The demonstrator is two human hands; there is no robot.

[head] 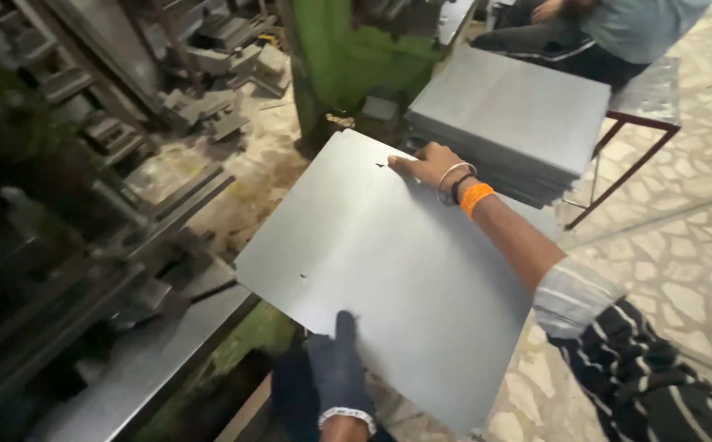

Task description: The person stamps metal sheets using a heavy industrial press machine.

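Grey steel sheet (388, 278) hangs tilted between both hands, over the edge of the press (110, 270). The left hand (339, 368), gloved, pinches its near edge; the right hand (431, 168) grips the far corner, beside the stack (511, 115) on the desk (649, 102). By the look of it, the sheet is mid-carry; levelling it comes next.

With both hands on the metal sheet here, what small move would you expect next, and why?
Probably a short slide of the sheet leftward toward the machine bed. The gloved left hand grips its near edge, the bare right hand presses on its far corner, and the sheet hangs tilted in the air between the stack of sheets and the machine, not resting flat on either.
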